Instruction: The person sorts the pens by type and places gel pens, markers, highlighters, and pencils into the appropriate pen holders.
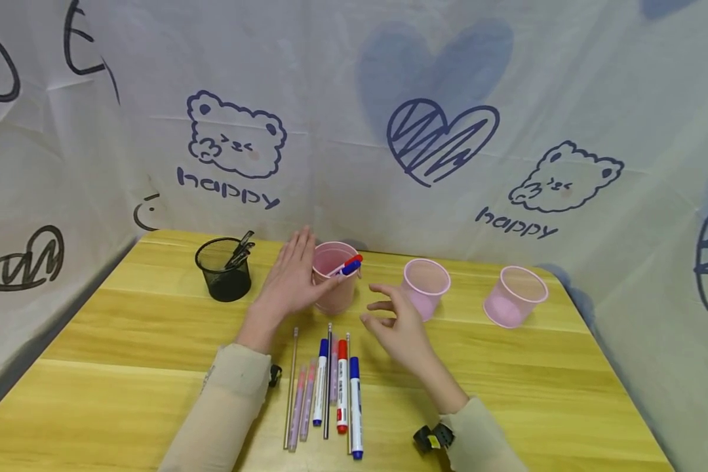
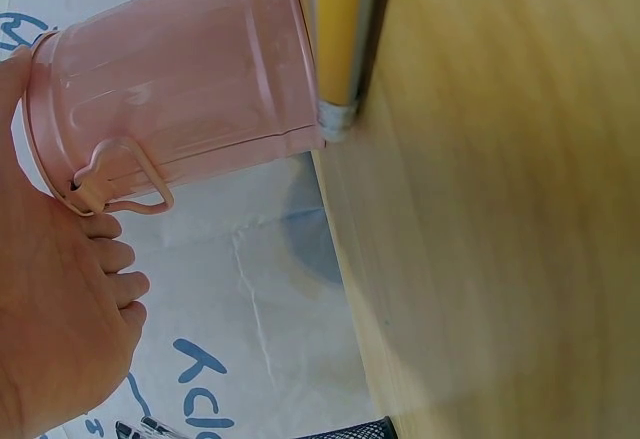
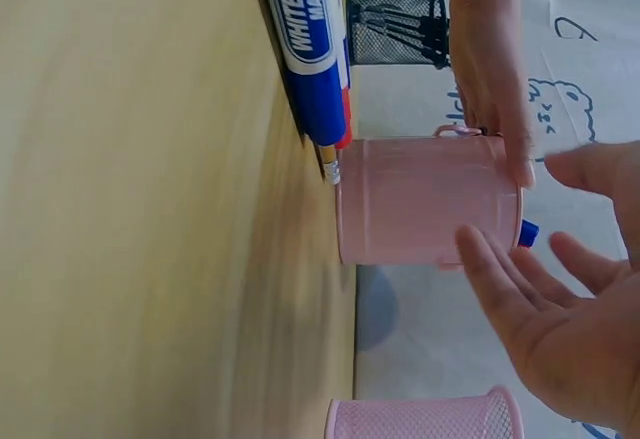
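Nearest on the desk [image 1: 460, 400], a bundle of writing tools lies lengthwise: three pencils [image 1: 291, 390], three translucent pink pens [image 1: 297, 410], two blue-capped whiteboard markers [image 1: 356, 406] and a red-capped marker [image 1: 342, 387] among them, all side by side, their far ends toward the containers.

Just beyond comes the right hand [image 1: 400, 324], fingers spread and gently bent, thumb apart from them, nothing in the grasp; it hangs near the pink bucket's right side. Across from it, the left hand [image 1: 292, 278] is wide, fingers straight along the bucket's left side, thumb reaching across the near side at the rim, touching it.

And here's the pink bucket [image 1: 337, 301] itself, upright between the two hands, a small wire handle [image 2: 150, 174] folded against its wall. Inside, a red-capped marker and a blue-capped one lean to the right, caps poking over the rim!

Over to the right, two pink mesh cups stand upright, one [image 1: 429, 303] partly behind the right hand, the other [image 1: 503, 311] farther along. Out left, a black mesh cup [image 1: 227, 288] holds several dark pens [image 1: 238, 255], leaning right.

Farthest back hangs a white cloth [image 1: 342, 170], printed with hearts, bears and "happy".
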Tool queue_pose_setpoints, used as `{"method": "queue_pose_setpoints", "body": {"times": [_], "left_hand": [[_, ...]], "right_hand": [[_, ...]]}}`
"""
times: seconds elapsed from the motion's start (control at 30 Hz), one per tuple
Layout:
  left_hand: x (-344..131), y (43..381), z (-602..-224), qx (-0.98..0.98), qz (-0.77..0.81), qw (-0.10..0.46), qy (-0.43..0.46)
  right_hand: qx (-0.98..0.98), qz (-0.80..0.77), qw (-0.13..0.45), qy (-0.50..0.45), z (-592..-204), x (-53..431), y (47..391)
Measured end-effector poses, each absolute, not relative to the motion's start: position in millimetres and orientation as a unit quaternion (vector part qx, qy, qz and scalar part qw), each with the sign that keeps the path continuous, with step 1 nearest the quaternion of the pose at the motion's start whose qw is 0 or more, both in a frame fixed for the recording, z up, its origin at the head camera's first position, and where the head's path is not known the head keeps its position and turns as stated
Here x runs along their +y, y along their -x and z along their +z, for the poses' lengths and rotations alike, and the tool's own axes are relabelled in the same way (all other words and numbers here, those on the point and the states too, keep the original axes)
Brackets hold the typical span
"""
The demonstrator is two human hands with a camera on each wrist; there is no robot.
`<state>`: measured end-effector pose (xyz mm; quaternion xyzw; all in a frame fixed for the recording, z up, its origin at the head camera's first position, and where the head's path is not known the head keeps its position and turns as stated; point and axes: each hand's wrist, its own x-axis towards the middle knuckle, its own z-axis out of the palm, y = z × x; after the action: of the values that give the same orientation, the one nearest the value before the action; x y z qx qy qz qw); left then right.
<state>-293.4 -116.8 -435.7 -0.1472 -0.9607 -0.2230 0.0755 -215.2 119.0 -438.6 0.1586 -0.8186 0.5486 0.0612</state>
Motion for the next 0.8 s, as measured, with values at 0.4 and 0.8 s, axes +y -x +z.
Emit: {"method": "queue_pose_setpoints", "body": {"times": [0.4, 0.8], "left_hand": [[-118, 293, -434, -0.961, -0.223, 0.074, 0.147], [-118, 294, -436, -0.958, -0.235, 0.071, 0.146]], "right_hand": [[-0.861, 0.454, -0.102, -0.203, -450, 132, 205], [-0.865, 0.409, -0.166, -0.239, -459, 133, 201]]}}
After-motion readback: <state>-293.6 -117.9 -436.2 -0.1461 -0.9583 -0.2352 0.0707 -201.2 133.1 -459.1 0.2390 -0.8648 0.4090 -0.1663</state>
